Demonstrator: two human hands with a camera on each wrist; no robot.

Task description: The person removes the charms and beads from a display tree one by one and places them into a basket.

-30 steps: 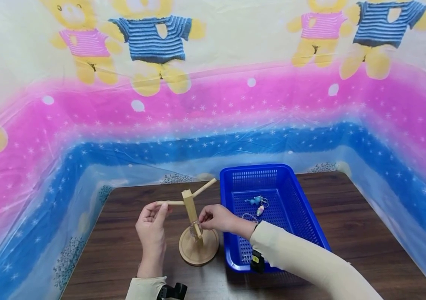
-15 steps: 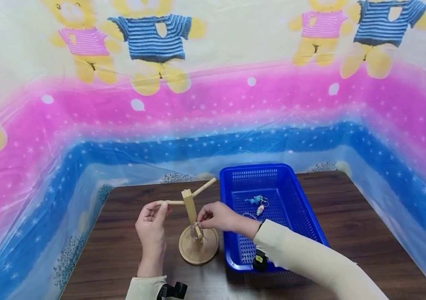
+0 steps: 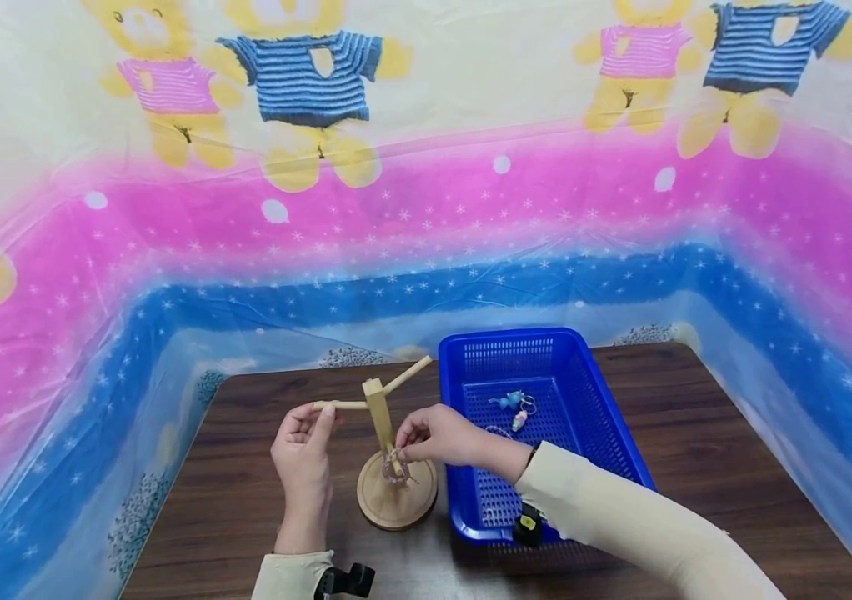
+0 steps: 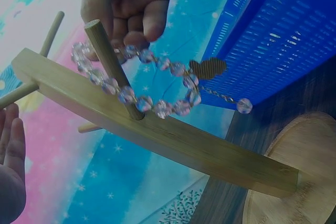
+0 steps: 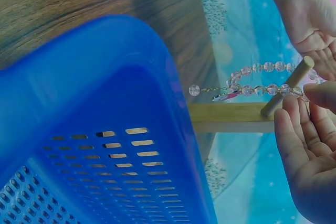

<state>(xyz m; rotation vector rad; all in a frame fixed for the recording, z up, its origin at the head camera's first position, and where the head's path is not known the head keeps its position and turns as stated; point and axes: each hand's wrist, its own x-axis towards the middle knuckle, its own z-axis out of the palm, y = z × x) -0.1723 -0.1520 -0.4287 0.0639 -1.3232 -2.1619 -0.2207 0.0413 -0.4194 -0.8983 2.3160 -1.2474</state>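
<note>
A wooden stand (image 3: pixel 378 417) with a round base and several pegs stands upright on the table. My left hand (image 3: pixel 304 454) pinches the end of its left-hand peg (image 3: pixel 351 406) between thumb and fingers. Around the front peg (image 4: pixel 104 45) goes a bracelet (image 4: pixel 161 109) of clear pinkish beads, the peg passing through its loop. With thumb and fingertips, my right hand (image 3: pixel 437 435) pinches the bracelet's upper part near the peg's tip. A flat charm (image 4: pixel 209 68) and a short chain ending in one bead (image 4: pixel 244 106) dangle from the loop.
A blue plastic basket (image 3: pixel 606 412) stands right of the stand, under my right forearm. Inside lie a blue figure keychain (image 3: pixel 508 400), a small pale charm (image 3: pixel 519 420) and another beaded loop, partly hidden. A printed cloth (image 3: pixel 426 200) surrounds the dark wooden table (image 3: pixel 216 500).
The bracelet has shifted slightly down and hangs more openly around the front peg. My right forearm has drifted a little rightward. My left hand stays on its peg.
</note>
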